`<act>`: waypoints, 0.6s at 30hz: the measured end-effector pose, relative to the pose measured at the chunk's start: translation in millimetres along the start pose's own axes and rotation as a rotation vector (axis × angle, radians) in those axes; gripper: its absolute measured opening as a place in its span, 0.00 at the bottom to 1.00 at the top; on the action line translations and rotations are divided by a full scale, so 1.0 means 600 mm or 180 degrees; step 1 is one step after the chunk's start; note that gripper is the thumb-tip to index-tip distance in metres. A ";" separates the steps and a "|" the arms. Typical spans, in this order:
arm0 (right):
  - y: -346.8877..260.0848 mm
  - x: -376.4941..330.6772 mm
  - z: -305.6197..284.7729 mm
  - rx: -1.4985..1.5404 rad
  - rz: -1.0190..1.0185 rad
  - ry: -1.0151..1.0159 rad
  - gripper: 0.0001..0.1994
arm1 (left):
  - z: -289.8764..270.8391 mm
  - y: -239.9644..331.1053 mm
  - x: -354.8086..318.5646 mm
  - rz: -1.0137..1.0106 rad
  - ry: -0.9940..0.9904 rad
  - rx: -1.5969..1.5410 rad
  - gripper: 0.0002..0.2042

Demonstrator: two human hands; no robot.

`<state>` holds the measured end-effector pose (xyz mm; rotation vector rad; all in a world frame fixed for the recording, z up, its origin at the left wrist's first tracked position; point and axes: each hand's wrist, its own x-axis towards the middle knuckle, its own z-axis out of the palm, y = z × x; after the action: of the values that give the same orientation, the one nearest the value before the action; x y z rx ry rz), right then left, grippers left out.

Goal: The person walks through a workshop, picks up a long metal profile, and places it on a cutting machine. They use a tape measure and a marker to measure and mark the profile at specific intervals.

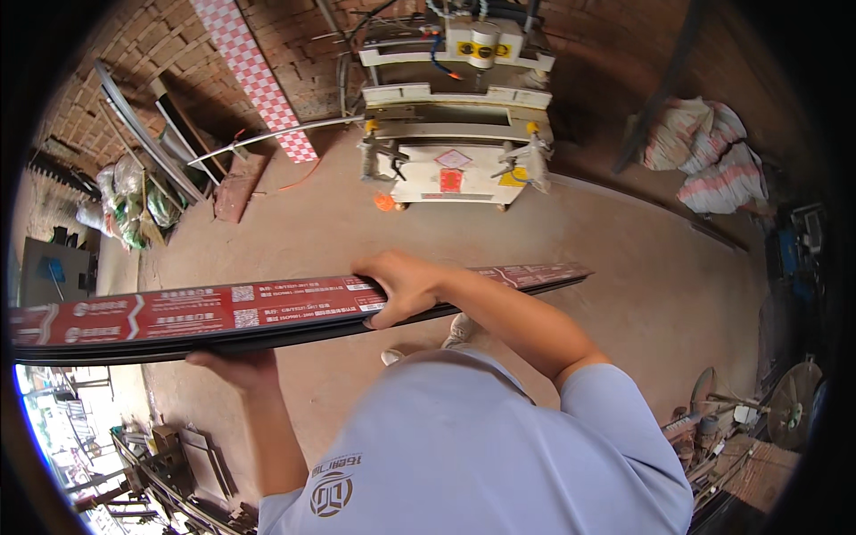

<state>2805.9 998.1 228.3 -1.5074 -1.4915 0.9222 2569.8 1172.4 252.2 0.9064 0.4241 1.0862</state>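
Observation:
Across my body runs a bundle of long, dark metal profiles, faced with red printed protective film. It reaches from the left rim of the view to a tip right of the middle, held up off the floor. My right hand is closed over the bundle near its middle, fingers across the far edge and thumb on the near side. Under the left half, my left hand supports it from below. The left thumb shows at the near edge, while the other left fingers are hidden beneath the profiles.
A white floor-standing machine stands ahead by the brick wall. A red-and-white checkered board leans left of it. Woven sacks lie far right. Wrapped bundles stand at left; metal stock and a round disc are nearer.

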 end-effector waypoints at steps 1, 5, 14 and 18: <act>0.018 -0.011 -0.011 0.0028 0.0152 -0.0146 0.27 | 0.008 -0.028 -0.008 -0.0136 0.0325 -0.0077 0.45; 0.074 -0.050 -0.058 0.0055 0.0629 -0.0467 0.30 | 0.059 -0.118 -0.030 -0.0454 0.0447 -0.0373 0.44; 0.097 -0.127 -0.166 -0.0811 0.1859 0.0005 0.46 | 0.100 -0.232 0.024 -0.1390 0.1147 -0.0719 0.47; 0.151 -0.166 -0.211 -0.1289 0.2455 0.0002 0.44 | 0.107 -0.290 0.076 -0.1315 0.1044 -0.0717 0.44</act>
<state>2955.0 894.5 193.4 -2.4677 -1.1267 1.0729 2733.7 1156.7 155.6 0.4139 0.7104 0.8770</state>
